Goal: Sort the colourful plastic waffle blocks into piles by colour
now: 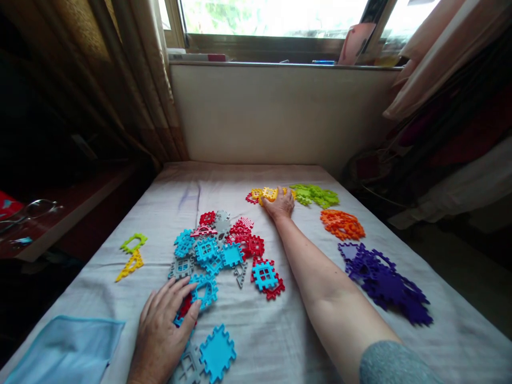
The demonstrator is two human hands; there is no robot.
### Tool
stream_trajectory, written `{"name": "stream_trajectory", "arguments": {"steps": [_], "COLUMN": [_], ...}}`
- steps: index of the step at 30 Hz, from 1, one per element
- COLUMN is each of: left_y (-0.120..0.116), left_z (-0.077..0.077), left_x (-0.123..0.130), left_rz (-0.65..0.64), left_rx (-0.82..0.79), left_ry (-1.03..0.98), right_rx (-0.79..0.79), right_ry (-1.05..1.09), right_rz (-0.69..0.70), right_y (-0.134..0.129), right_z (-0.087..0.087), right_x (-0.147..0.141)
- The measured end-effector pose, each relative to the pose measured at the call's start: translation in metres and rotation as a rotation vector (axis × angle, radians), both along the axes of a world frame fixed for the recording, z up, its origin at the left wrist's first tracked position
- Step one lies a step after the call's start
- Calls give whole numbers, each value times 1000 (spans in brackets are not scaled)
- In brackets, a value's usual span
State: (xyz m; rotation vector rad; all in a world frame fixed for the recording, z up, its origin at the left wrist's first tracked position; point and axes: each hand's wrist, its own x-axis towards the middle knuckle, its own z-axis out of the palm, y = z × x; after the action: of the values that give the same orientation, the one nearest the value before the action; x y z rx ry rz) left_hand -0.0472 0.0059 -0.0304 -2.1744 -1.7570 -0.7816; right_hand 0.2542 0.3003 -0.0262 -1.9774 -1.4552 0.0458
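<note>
My left hand (168,320) lies with its fingers stretched out and thumb apart, touching blue and red notched plastic building pieces near the front. A blue piece with a cut-out (205,292) is at its fingertips. My right hand (281,204) reaches to the far side of the bed, its thumb and fingers curled round yellow building pieces (269,194); its fingertips are partly hidden. A mixed heap of blue pieces (207,249), red pieces (241,230) and grey pieces (223,224) spreads between my arms. A solid blue piece (218,353) lies near the front.
Green pieces (316,196), orange pieces (342,224) and purple pieces (386,285) form separate piles on the right. A green piece (135,242) and a yellow triangle (130,265) lie left. A light blue cloth (66,349) covers the near-left corner of the sheet (308,341).
</note>
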Motion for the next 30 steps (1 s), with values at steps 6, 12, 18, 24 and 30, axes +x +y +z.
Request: {"name": "stream_trajectory", "arguments": {"steps": [6,12,18,24,30], "left_y": [0,1,0,-2,-3], "left_z": [2,4,3,2,3], "left_x": [1,1,0,3,4], "left_rz": [-13,-25,-21,1,15], "left_rx": [11,42,29,-14,-40], "left_ry": [13,27,2,-49,-67], "right_rx": [3,-14,-34,46,-177], "right_ry": [-52,-60,-137,-408,-447], "right_rz": [90,97,81,433,474], "right_y": [5,12,5,-12,-8], "right_z": [-1,3,12,25,32], "right_x": [1,2,2,-22,-42]}}
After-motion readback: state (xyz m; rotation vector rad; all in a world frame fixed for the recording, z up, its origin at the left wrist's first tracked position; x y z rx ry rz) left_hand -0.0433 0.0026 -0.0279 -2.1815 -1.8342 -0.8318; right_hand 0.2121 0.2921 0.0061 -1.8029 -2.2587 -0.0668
